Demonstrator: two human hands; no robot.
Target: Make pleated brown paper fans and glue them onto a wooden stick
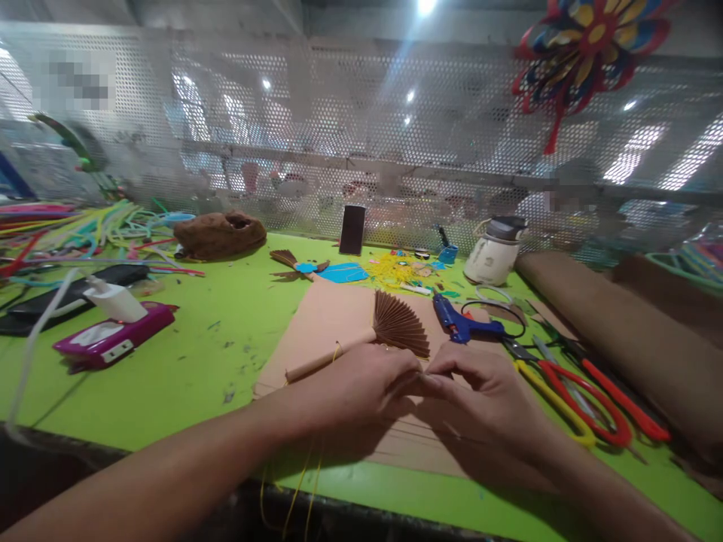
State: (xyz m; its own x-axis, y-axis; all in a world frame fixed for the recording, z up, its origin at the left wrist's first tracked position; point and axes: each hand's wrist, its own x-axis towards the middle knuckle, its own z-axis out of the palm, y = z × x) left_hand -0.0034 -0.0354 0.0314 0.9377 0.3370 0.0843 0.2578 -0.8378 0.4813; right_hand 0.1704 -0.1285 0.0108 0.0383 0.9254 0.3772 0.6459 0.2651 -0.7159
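Note:
My left hand and my right hand meet over a sheet of pale brown paper, thumbs and fingertips pinched together. Whatever sits between the fingertips is too small or hidden to make out. Just beyond my left hand lies a pleated dark brown paper fan. Next to it is a rolled paper tube with yellow thread tied around it. More yellow thread hangs over the table's front edge under my left forearm.
Right of the paper are a blue glue gun, red- and yellow-handled scissors and a large brown roll. Leftward stand a purple power strip and pipe cleaners. At the back are a phone and a white jug.

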